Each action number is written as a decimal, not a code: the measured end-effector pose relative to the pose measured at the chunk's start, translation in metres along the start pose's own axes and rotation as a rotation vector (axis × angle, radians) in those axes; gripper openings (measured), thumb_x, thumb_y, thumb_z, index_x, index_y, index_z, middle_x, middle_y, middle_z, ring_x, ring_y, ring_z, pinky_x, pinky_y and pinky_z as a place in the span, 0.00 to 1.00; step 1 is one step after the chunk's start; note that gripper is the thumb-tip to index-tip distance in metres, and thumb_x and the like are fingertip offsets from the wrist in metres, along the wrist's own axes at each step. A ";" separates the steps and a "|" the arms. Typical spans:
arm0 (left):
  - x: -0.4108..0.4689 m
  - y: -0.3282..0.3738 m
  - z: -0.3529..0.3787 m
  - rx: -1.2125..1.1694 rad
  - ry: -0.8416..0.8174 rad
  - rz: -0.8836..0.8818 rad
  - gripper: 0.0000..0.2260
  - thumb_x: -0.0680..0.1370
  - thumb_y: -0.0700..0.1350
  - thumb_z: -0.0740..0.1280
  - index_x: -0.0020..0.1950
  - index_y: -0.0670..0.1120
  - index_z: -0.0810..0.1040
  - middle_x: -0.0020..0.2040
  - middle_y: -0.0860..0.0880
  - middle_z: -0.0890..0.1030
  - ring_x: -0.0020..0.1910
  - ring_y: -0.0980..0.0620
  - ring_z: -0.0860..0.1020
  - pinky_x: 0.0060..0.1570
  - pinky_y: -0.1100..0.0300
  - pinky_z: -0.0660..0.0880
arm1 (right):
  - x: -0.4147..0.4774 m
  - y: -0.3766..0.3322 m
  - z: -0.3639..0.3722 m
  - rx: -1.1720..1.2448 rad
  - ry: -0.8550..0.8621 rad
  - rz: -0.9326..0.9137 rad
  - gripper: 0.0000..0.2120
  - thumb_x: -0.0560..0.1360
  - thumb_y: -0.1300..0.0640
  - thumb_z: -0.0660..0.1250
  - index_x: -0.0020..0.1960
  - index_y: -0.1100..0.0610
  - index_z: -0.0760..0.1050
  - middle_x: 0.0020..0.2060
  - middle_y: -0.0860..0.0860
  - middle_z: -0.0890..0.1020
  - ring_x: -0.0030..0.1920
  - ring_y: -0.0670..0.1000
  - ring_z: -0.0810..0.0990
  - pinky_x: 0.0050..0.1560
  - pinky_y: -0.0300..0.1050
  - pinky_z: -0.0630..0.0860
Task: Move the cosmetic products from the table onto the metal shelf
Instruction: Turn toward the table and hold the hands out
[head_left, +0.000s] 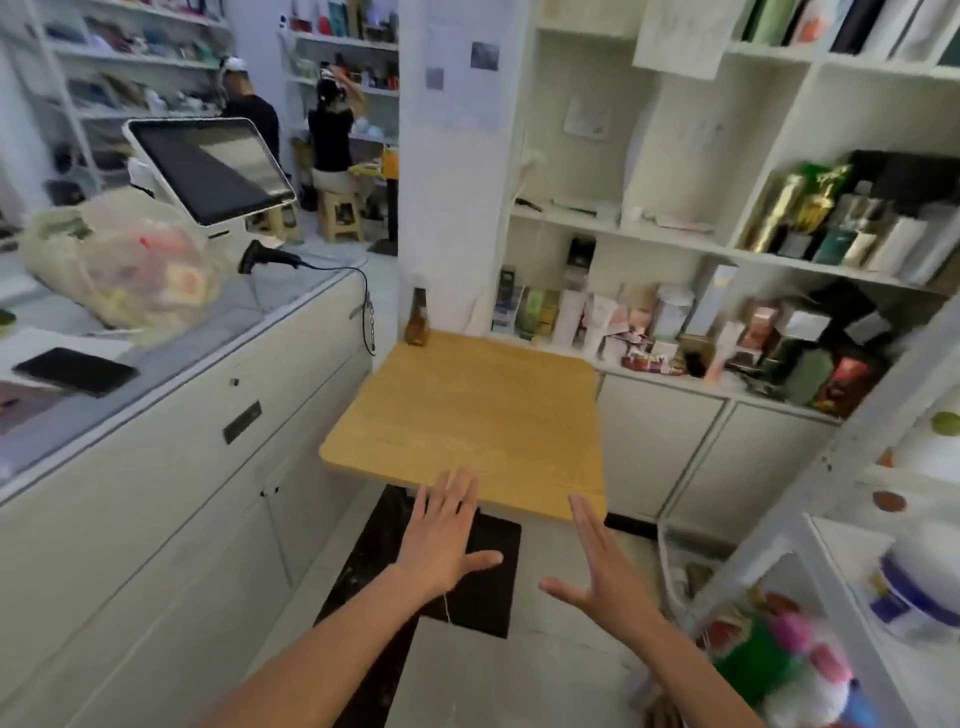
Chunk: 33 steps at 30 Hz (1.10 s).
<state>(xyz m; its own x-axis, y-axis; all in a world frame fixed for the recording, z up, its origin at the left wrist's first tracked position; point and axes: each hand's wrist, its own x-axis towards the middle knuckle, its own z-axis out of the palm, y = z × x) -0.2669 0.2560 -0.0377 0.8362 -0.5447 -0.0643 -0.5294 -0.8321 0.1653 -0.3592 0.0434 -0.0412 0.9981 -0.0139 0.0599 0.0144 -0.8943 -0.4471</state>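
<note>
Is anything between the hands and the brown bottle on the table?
Nothing visible: only bare light wooden table separates the left hand and right hand, at its near edge, from the small brown bottle at its far-left corner.

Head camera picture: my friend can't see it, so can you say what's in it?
Two open, empty hands, the left hand and right hand, reach toward a wooden table with a small brown bottle at its far left corner. White shelves crowded with cosmetic boxes stand behind it.
</note>
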 end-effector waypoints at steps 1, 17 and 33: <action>0.020 -0.013 -0.001 -0.018 0.002 -0.014 0.45 0.76 0.66 0.58 0.77 0.46 0.33 0.77 0.46 0.32 0.76 0.45 0.32 0.74 0.46 0.36 | 0.024 0.003 0.001 0.007 -0.003 0.000 0.56 0.59 0.18 0.50 0.73 0.46 0.30 0.74 0.42 0.37 0.73 0.39 0.41 0.71 0.38 0.50; 0.318 -0.210 -0.053 0.030 -0.016 -0.171 0.46 0.75 0.67 0.60 0.78 0.45 0.36 0.78 0.46 0.33 0.76 0.44 0.32 0.72 0.46 0.34 | 0.380 0.023 0.005 0.129 0.037 0.002 0.50 0.68 0.37 0.67 0.75 0.47 0.36 0.71 0.37 0.41 0.73 0.40 0.46 0.70 0.39 0.57; 0.519 -0.342 -0.067 -0.089 -0.017 -0.261 0.46 0.77 0.64 0.60 0.77 0.44 0.32 0.78 0.46 0.34 0.75 0.46 0.32 0.73 0.47 0.35 | 0.659 0.034 0.054 0.079 -0.104 -0.044 0.51 0.68 0.36 0.67 0.76 0.51 0.37 0.76 0.46 0.43 0.77 0.48 0.48 0.71 0.41 0.57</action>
<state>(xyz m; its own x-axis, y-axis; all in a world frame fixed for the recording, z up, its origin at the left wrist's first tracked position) 0.3579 0.2644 -0.0618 0.9398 -0.3151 -0.1321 -0.2809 -0.9326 0.2265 0.3026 0.0278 -0.0656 0.9972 0.0741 -0.0099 0.0584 -0.8548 -0.5157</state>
